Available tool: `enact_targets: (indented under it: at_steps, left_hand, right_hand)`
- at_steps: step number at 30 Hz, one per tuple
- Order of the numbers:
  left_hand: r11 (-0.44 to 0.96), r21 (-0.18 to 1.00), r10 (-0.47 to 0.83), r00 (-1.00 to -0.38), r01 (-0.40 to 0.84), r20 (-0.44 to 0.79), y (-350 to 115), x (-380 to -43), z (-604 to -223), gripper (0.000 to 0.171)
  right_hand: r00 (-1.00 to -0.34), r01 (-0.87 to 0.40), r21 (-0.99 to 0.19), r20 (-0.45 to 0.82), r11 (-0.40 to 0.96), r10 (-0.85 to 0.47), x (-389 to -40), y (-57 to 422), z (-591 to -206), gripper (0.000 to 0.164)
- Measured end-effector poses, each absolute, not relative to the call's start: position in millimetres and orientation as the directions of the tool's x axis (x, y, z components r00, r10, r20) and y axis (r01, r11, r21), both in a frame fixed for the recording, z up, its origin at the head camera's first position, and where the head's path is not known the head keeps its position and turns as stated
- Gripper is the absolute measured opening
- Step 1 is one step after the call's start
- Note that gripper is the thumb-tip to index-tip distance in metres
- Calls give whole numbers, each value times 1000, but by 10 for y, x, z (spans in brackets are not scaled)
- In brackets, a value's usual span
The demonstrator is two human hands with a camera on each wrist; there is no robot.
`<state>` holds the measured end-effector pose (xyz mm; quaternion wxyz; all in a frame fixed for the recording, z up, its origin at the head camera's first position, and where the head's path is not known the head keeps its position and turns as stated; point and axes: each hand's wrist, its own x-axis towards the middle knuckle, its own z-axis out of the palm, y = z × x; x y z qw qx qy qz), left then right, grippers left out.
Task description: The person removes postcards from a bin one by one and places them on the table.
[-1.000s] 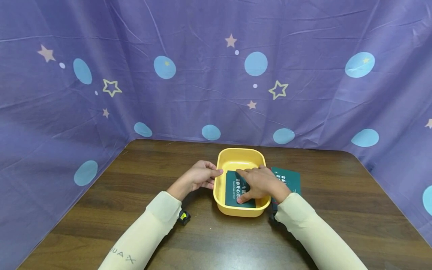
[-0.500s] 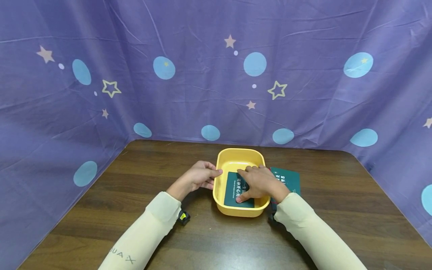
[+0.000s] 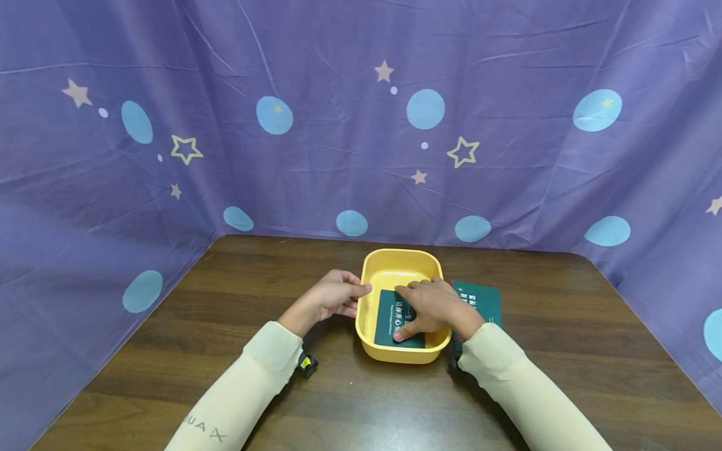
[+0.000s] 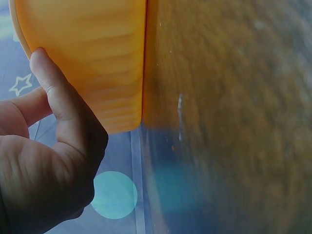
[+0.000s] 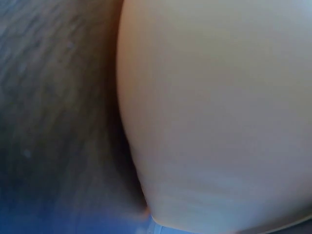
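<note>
In the head view my left hand (image 3: 336,292) holds the left rim of a yellow plastic basin (image 3: 369,326), thumb at the rim, other fingers along the outer wall. The left wrist view shows that hand (image 4: 58,126) beside the ribbed outer side of the basin (image 4: 102,63). Inside the basin lies a dark green booklet (image 3: 386,319) with white lettering. My right hand (image 3: 437,307) rests over it with fingers spread, the thumb on the cover; its palm side is hidden. The right wrist view is filled by a blurred pale basin wall (image 5: 209,107).
A second green booklet or card (image 3: 487,300) lies on the wooden table (image 3: 564,351) right of the basin, partly covered by my right arm. Behind the table hangs a purple curtain (image 3: 338,125) with stars and blue dots.
The green booklet in the basin has slid slightly towards me under my right hand. My left hand keeps its place on the rim.
</note>
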<state>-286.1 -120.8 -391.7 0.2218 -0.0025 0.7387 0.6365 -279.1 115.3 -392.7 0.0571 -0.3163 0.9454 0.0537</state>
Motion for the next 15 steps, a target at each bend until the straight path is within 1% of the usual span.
enact_targets:
  at_steps: [3,7,15]
  left_hand:
    - [185,941,284,-901,-283,-327,-1205,-2861,-3921,24]
    - [188,940,283,-901,-285,-330,-1200,-2860,-3917,24]
    - [185,940,286,-899,-287,-331,-1208,-2863,-3922,23]
  right_hand:
    - [-790,-608,59,-149,792,-595,-2780,1162,-3920,116]
    - [-779,-622,82,-164,778,-605,-2781,1168,-3916,125]
    - [-774,-628,68,-156,775,-613,-2791,1167,-3919,124]
